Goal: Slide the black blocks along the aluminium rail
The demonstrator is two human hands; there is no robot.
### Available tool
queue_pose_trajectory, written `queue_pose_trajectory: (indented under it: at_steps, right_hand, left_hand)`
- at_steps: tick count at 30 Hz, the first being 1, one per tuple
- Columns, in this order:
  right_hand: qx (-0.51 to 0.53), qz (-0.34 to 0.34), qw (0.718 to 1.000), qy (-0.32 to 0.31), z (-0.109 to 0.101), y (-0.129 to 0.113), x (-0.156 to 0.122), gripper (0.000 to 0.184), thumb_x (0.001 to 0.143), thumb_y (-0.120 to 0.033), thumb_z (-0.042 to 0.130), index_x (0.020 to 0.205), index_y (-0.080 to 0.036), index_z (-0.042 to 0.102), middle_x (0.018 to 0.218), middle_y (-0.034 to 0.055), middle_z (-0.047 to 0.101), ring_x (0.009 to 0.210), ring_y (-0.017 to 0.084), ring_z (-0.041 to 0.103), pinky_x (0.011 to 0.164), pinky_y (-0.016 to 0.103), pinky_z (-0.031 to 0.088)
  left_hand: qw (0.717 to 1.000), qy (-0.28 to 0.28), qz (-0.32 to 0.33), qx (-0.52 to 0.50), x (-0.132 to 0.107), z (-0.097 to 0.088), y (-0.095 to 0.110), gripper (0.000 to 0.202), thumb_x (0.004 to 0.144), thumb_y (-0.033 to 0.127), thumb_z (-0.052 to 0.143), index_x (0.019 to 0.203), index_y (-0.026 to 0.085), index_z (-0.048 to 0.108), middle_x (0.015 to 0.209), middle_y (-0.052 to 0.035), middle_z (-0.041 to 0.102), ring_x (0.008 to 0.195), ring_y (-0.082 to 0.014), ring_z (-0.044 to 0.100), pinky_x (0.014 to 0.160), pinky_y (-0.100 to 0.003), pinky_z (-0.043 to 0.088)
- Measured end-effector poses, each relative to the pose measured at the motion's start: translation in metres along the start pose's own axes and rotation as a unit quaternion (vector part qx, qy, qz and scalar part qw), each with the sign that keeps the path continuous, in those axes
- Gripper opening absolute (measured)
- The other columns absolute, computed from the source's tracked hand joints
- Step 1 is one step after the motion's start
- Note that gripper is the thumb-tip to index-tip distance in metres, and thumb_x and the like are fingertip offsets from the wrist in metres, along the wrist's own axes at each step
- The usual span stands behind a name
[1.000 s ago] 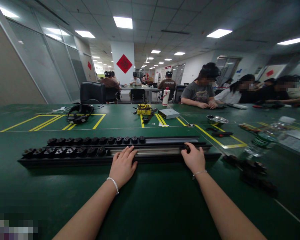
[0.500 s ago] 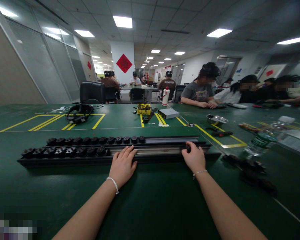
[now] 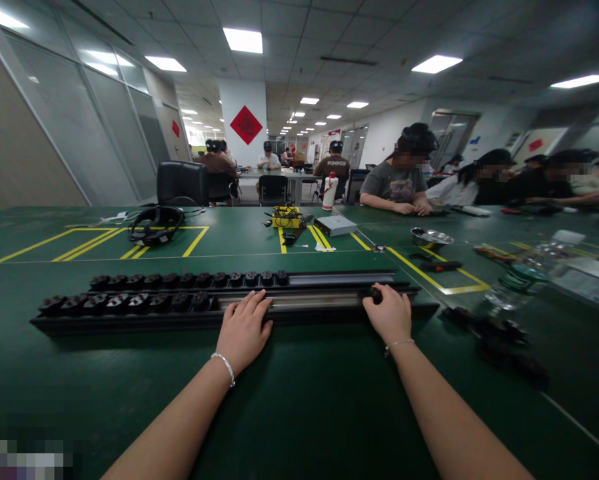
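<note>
A long black rail (image 3: 314, 303) lies across the green table (image 3: 299, 400) in front of me. Its left part carries two rows of small black clip parts (image 3: 144, 300). My left hand (image 3: 243, 330) rests flat on the rail's near edge with fingers spread, holding nothing. My right hand (image 3: 389, 315) is further right on the rail, fingers curled round a small black part (image 3: 376, 294) seated in the groove.
Loose black parts (image 3: 504, 340) lie at the right, near a clear water bottle (image 3: 526, 273). Behind the rail are a headset (image 3: 154, 227), a yellow box (image 3: 286, 217), a grey box (image 3: 335, 225) and a metal bowl (image 3: 432, 237). People sit at the far right.
</note>
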State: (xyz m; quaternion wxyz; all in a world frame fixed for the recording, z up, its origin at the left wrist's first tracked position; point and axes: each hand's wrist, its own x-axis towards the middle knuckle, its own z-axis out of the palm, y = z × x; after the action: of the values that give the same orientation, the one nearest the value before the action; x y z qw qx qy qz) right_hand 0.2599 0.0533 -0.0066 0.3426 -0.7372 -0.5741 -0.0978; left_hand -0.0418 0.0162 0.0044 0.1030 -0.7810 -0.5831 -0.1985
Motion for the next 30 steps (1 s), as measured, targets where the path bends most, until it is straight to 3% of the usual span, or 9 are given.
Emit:
queue_pose_trajectory:
  at_steps: [11, 16, 22, 30]
  right_hand:
    - [-0.005, 0.005, 1.0, -0.012, 0.0011, 0.0023, 0.0017, 0.04, 0.068, -0.03, 0.042, 0.101, -0.015, 0.058, 0.112, 0.0103, 0.059, 0.112, 0.024, 0.046, 0.102, 0.043, 0.019]
    - [-0.005, 0.011, 1.0, -0.007, -0.0026, -0.0003, 0.0014, 0.042, 0.068, -0.031, 0.043, 0.104, -0.014, 0.057, 0.106, 0.0099, 0.062, 0.103, 0.023, 0.052, 0.101, 0.043, 0.021]
    - [-0.017, 0.007, 1.0, -0.008, -0.0017, 0.0014, 0.0013, 0.039, 0.069, -0.031, 0.044, 0.099, -0.011, 0.059, 0.116, 0.0136, 0.057, 0.114, 0.026, 0.045, 0.101, 0.042, 0.022]
    - [-0.015, 0.005, 1.0, 0.007, -0.0016, 0.0013, 0.0029, 0.037, 0.066, -0.027, 0.046, 0.097, -0.01, 0.059, 0.11, 0.0141, 0.06, 0.107, 0.025, 0.051, 0.098, 0.04, 0.028]
  left_hand:
    - [1.0, 0.003, 0.005, 0.002, 0.0003, 0.0013, -0.0016, 0.038, 0.081, 0.03, 0.044, 0.119, 0.028, 0.048, 0.134, -0.0013, 0.044, 0.125, -0.0213, 0.036, 0.096, -0.04, 0.031]
    - [1.0, 0.004, 0.008, 0.006, 0.0, 0.0016, -0.0021, 0.038, 0.081, 0.031, 0.043, 0.119, 0.027, 0.048, 0.134, -0.0013, 0.044, 0.125, -0.0213, 0.036, 0.096, -0.041, 0.031]
    - [1.0, 0.006, 0.007, 0.009, -0.0005, 0.0023, -0.0019, 0.038, 0.081, 0.031, 0.043, 0.119, 0.028, 0.048, 0.135, -0.0011, 0.044, 0.125, -0.0212, 0.036, 0.097, -0.041, 0.03]
    - [1.0, -0.006, 0.0, 0.005, 0.0008, -0.0006, -0.0004, 0.039, 0.08, 0.03, 0.044, 0.119, 0.028, 0.049, 0.134, -0.0012, 0.045, 0.125, -0.021, 0.037, 0.097, -0.039, 0.031]
